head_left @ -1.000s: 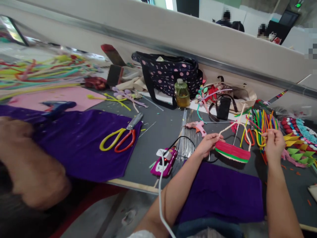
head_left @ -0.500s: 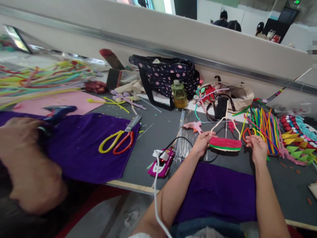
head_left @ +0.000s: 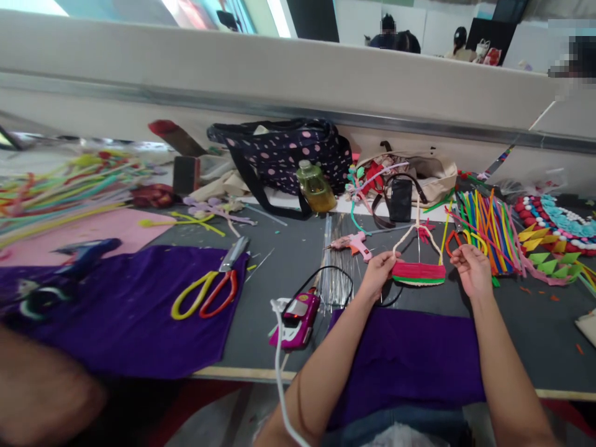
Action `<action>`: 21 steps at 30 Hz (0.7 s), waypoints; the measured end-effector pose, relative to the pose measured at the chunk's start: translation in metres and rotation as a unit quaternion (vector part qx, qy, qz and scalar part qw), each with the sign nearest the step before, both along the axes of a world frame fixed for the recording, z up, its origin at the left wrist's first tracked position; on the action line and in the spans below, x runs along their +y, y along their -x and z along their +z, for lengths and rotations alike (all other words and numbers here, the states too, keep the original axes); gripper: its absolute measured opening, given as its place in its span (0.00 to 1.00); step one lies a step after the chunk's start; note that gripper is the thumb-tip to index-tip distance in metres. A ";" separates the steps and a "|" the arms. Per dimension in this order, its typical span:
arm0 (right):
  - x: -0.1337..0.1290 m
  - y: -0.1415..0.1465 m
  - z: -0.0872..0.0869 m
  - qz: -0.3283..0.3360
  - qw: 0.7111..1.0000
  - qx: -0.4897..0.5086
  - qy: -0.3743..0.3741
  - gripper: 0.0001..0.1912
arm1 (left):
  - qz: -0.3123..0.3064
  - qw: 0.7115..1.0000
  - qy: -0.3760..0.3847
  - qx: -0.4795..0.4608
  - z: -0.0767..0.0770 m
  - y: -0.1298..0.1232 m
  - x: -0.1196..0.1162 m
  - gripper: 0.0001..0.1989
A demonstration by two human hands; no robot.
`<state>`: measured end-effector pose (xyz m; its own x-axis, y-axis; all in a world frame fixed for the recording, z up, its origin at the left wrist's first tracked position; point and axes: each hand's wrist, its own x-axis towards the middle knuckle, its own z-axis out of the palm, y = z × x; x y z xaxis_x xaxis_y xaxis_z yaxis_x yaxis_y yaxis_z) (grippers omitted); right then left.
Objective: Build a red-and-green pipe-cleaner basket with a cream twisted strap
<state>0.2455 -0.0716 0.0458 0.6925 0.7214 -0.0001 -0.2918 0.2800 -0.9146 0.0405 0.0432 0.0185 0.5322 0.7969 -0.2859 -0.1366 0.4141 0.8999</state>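
In the head view, my left hand (head_left: 379,273) is closed on the left end of a pipe-cleaner piece (head_left: 419,272). The piece is banded pink, green and white, with a white twisted hanger rising to a point. My right hand (head_left: 471,268) is held up beside its right end, a small gap apart. Its fingers are pinched together, and I cannot make out anything in them. Just behind it lie orange-and-yellow-handled scissors (head_left: 456,239) and a bundle of coloured pipe cleaners (head_left: 493,233). A purple cloth (head_left: 405,360) spreads below my hands.
Left of my arm are a pink glue gun (head_left: 352,244), clear glue sticks (head_left: 339,279) and a magenta device (head_left: 298,320) with a white cable. Farther left lie large scissors (head_left: 212,288), a blue glue gun (head_left: 90,254) and another person's blurred arm (head_left: 41,391). A bottle (head_left: 315,189) stands behind.
The view has shifted, so the table's things appear farther left. The other person's hand has left the blue glue gun and drawn down. My right hand is slightly nearer the pipe-cleaner piece.
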 end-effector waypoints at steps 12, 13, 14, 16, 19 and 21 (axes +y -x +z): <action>-0.006 0.026 0.019 -0.023 0.985 -0.170 0.017 0.13 | 0.105 0.891 -0.397 0.193 0.017 0.012 -0.008 0.11; -0.008 0.030 0.021 -0.024 0.981 -0.189 0.021 0.12 | 0.105 0.890 -0.404 0.183 0.021 0.012 -0.012 0.10; -0.009 0.035 0.022 -0.019 0.978 -0.206 0.026 0.11 | 0.101 0.893 -0.406 0.165 0.024 0.011 -0.016 0.10; -0.010 0.046 0.023 0.019 0.974 -0.223 0.035 0.10 | 0.092 0.907 -0.393 0.121 0.032 0.008 -0.025 0.09; -0.007 0.061 0.018 0.114 0.974 -0.195 0.032 0.14 | 0.069 0.928 -0.362 0.062 0.043 0.000 -0.041 0.09; -0.005 0.068 0.013 0.168 0.973 -0.157 0.023 0.16 | 0.060 0.931 -0.359 0.036 0.049 -0.006 -0.050 0.08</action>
<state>0.1772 -0.0761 0.0583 0.3878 0.9116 0.1361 -0.0635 0.1738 -0.9827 0.0462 -0.0067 0.0679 0.4273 0.8485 0.3123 -0.0715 -0.3127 0.9472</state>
